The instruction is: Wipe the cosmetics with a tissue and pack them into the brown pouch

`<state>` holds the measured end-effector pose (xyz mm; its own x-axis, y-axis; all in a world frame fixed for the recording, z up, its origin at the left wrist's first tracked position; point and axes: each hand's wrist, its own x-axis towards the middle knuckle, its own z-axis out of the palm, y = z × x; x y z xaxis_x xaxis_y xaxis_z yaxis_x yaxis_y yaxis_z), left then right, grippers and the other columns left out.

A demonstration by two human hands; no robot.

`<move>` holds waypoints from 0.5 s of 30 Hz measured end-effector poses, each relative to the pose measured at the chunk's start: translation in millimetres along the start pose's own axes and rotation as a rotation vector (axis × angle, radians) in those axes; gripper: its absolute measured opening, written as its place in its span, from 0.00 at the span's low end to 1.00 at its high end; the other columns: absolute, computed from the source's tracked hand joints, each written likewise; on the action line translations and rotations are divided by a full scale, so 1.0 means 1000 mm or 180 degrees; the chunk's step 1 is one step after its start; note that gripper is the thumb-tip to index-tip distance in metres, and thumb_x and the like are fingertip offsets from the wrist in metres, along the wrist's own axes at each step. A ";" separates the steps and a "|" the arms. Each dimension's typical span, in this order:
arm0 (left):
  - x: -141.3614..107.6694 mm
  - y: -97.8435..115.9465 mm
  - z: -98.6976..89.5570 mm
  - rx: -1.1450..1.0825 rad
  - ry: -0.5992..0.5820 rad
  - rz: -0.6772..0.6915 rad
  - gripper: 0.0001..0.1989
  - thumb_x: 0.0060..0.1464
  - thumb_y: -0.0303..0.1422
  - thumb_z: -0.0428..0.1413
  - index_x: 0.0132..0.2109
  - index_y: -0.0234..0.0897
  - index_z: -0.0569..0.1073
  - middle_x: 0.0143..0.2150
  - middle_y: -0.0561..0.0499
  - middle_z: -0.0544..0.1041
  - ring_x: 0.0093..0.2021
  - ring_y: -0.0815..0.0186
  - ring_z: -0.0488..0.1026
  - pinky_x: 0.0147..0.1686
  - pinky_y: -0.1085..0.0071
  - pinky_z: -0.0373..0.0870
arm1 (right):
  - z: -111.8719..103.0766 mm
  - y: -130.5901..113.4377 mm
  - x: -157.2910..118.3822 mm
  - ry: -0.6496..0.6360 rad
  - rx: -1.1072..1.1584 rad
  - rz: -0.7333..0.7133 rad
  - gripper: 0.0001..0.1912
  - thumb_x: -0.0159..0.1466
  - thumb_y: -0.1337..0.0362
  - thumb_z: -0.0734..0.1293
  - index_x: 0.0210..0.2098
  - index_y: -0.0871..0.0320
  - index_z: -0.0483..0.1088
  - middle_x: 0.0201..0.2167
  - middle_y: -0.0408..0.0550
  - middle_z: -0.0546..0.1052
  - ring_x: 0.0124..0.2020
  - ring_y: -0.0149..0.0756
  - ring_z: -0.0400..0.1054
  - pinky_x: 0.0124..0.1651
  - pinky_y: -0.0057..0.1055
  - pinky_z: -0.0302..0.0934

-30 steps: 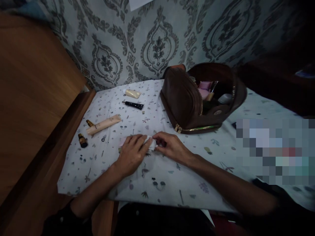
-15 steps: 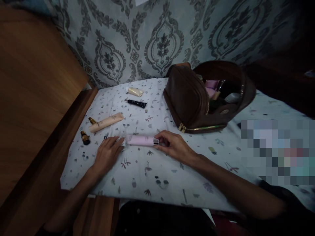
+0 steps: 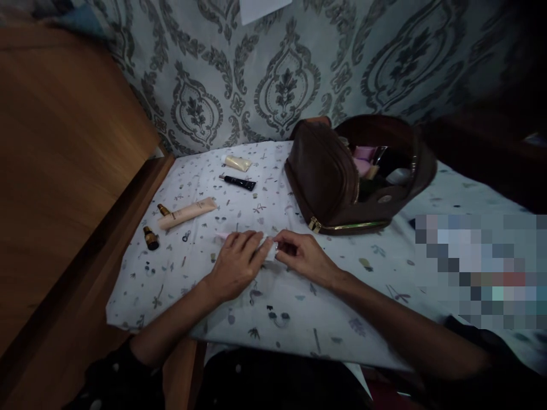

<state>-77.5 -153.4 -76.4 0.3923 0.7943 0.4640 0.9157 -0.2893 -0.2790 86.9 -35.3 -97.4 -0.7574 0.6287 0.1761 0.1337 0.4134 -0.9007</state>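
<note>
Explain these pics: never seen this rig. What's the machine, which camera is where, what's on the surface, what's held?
There is no machine: these are a person's bare hands. Every picture comes from one camera worn on the head, looking forward and down.

On the patterned cloth stands an open brown bag with pink items inside. Farther left lie a pale yellow tube, a black tube, a long beige tube and two small gold-and-dark pieces.

The left hand covers most of a pink tube, with something white and crumpled under its fingers. The right hand appears to pinch the tube's other end.
</note>
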 end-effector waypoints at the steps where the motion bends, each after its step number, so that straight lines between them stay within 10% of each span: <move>1: -0.001 -0.001 0.002 0.0041 0.0002 -0.0012 0.18 0.65 0.28 0.46 0.61 0.32 0.66 0.53 0.37 0.76 0.54 0.54 0.70 0.49 0.58 0.64 | 0.000 0.001 0.000 0.0003 0.0074 0.0018 0.08 0.59 0.59 0.66 0.30 0.58 0.70 0.21 0.39 0.69 0.24 0.30 0.61 0.26 0.26 0.56; 15: -0.055 -0.079 0.002 0.0086 -0.0268 -0.1010 0.15 0.62 0.27 0.51 0.56 0.37 0.69 0.48 0.42 0.75 0.47 0.57 0.73 0.45 0.62 0.70 | 0.000 0.004 0.002 -0.0140 0.0521 0.0364 0.14 0.58 0.52 0.69 0.32 0.58 0.70 0.21 0.42 0.73 0.23 0.30 0.64 0.25 0.26 0.57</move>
<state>-171.9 -172.8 -81.1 0.0783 0.8842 0.4606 0.9880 -0.0070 -0.1544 85.9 -33.1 -100.6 -0.7709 0.6346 0.0548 0.1174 0.2261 -0.9670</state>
